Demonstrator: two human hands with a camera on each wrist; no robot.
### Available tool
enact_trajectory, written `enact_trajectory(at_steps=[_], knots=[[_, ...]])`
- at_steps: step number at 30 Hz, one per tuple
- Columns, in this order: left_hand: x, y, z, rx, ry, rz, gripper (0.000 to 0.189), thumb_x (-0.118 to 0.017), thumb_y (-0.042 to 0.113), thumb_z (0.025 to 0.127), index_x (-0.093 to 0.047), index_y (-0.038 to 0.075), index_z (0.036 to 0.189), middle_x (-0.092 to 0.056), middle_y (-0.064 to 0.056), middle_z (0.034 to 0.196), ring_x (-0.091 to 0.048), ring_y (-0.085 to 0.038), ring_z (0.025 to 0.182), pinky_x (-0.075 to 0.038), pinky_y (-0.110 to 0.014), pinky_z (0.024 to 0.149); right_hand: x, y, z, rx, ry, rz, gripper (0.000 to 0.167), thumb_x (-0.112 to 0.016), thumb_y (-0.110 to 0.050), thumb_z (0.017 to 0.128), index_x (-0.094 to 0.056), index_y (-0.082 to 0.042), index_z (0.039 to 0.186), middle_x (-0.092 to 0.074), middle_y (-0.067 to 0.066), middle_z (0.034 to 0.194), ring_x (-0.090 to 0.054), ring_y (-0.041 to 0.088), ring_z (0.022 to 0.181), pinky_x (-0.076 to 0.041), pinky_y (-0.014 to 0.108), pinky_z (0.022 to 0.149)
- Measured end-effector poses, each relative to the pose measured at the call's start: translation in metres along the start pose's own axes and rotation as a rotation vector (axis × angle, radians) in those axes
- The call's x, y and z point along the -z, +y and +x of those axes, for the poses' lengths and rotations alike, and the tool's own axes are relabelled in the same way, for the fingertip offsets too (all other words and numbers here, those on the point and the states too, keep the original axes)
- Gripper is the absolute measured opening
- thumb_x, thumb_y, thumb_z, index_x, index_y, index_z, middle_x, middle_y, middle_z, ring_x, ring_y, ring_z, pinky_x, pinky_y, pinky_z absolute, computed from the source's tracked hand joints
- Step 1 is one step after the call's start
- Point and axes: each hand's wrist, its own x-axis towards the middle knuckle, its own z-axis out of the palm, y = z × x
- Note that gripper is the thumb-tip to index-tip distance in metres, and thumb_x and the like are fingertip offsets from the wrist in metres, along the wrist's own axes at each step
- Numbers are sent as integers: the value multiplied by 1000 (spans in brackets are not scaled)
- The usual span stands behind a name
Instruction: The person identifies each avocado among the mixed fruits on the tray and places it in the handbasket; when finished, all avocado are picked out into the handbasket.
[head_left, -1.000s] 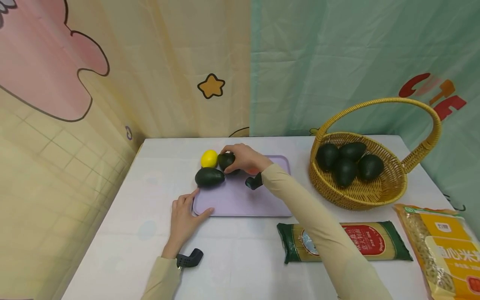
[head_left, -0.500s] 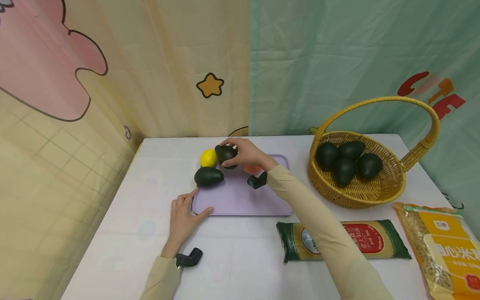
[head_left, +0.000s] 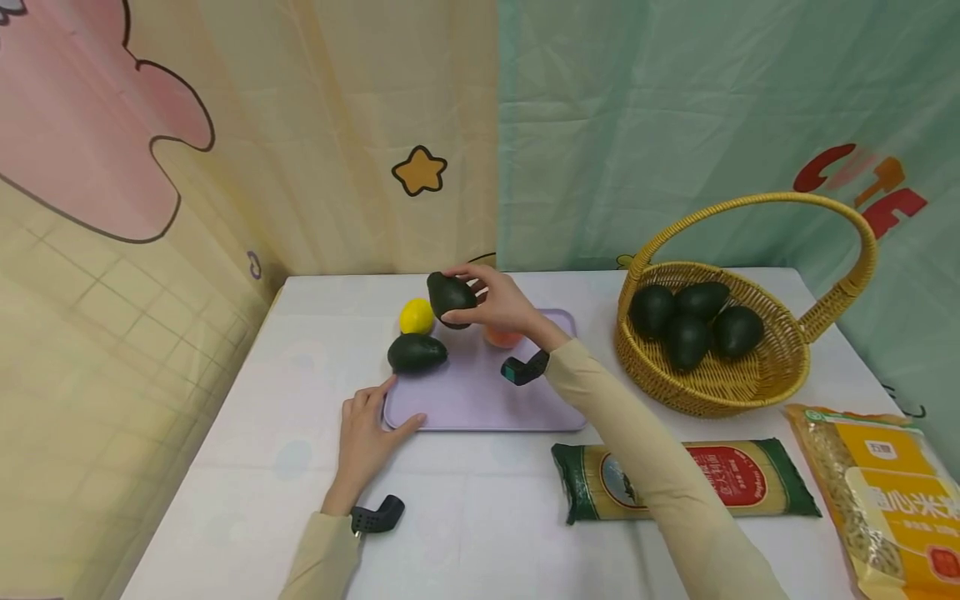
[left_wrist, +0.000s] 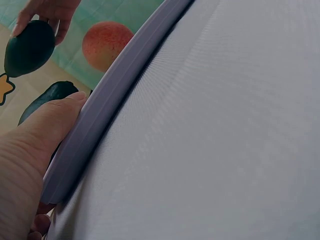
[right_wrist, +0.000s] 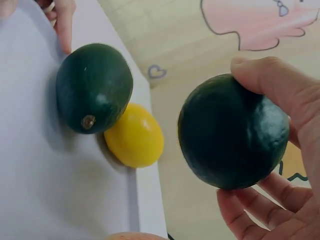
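My right hand holds a dark green avocado between thumb and fingers, raised above the far part of the lilac tray. In the right wrist view this avocado shows its rounded end. My left hand grips the tray's near left corner, its thumb against the rim in the left wrist view. Another avocado lies at the tray's left side, next to a yellow lemon. Partly behind my right hand, a peach sits on the tray.
Right of the tray stands a wicker basket with a tall handle and several avocados inside. A packet of spaghetti lies in front, partly under my right forearm. At the right edge lies a yellow bag of grain.
My right hand has lifted the avocado up off the tray, and its narrow end now tilts upward. More of the peach shows. My left hand has stayed at the tray's corner.
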Motion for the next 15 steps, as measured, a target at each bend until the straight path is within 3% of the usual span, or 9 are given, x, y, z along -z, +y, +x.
enact_trajectory(at_steps=[7, 15], knots=[[0, 0, 0, 8, -8, -4, 80, -80, 44, 73, -49, 8, 138, -49, -15, 117, -36, -29, 98, -29, -38, 79, 6, -3, -15, 46, 99, 107, 62, -83, -28, 73, -58, -19, 129, -55, 0, 122, -55, 26, 94, -45, 44, 82], [0, 1, 0, -3, 2, -3, 80, -80, 44, 73, -50, 8, 138, -49, -15, 116, -36, -29, 98, -29, -38, 78, 13, -12, -33, 108, 201, 150, 62, -84, -18, 72, -57, -16, 128, -54, 1, 120, -54, 27, 95, -46, 36, 80]])
